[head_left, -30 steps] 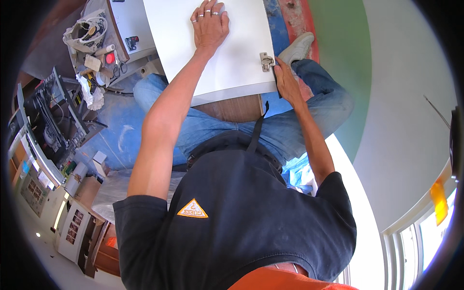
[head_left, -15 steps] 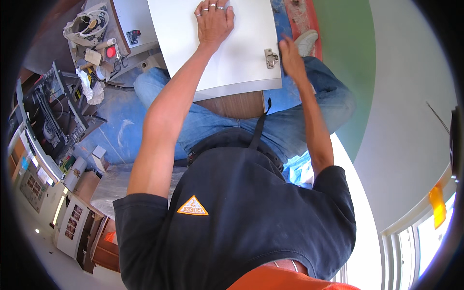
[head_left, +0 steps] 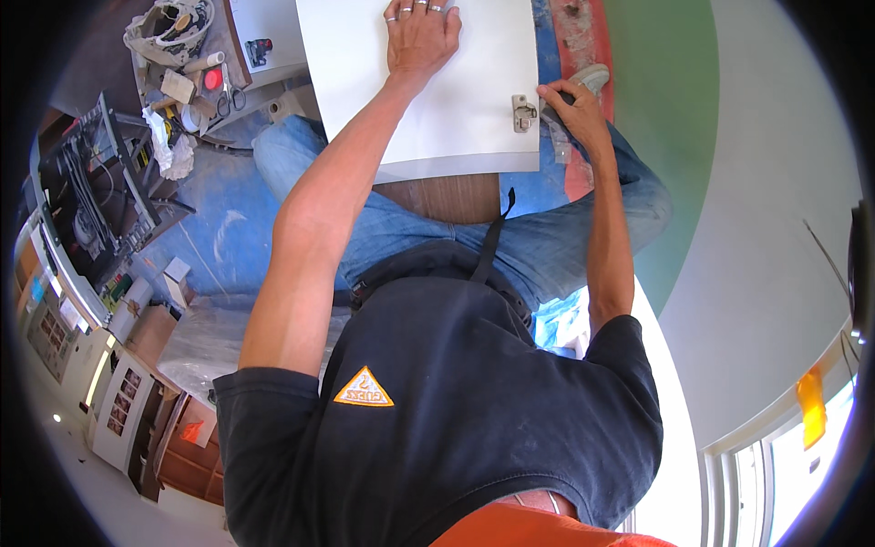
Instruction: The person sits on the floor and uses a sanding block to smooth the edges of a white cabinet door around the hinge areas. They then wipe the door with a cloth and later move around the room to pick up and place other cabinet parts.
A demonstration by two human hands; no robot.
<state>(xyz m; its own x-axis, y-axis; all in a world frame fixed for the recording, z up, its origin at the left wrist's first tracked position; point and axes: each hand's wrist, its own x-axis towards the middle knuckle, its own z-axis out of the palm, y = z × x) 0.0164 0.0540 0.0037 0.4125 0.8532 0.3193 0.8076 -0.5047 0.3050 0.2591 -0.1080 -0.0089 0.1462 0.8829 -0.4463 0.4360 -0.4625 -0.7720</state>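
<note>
A white cabinet door panel [head_left: 465, 64] lies across my lap. My left hand [head_left: 421, 38] rests on it, fingers stretched out and rings on several of them; the fingertips reach the upper picture edge. A metal cabinet hinge [head_left: 524, 114] is fitted near the panel's right edge. Just right of that hinge, my right hand [head_left: 579, 111] has its thumb and forefinger pinched together at the panel's edge. Whatever they hold is too small to make out. Below this hand is a crumpled, see-through piece of plastic [head_left: 558, 141]; I cannot tell whether the hand touches it.
Left of my knee, a board carries a bag [head_left: 170, 32], scissors [head_left: 230, 100], a red round cap [head_left: 213, 79] and tape. A small black and red tool [head_left: 259, 51] lies on another white panel. A black metal frame [head_left: 118, 178] stands further left. A green and white wall rises at right.
My right hand has turned and moved right, its fingers now pinched beside the panel's edge. The see-through plastic has come into sight below it. My left hand stays on the panel.
</note>
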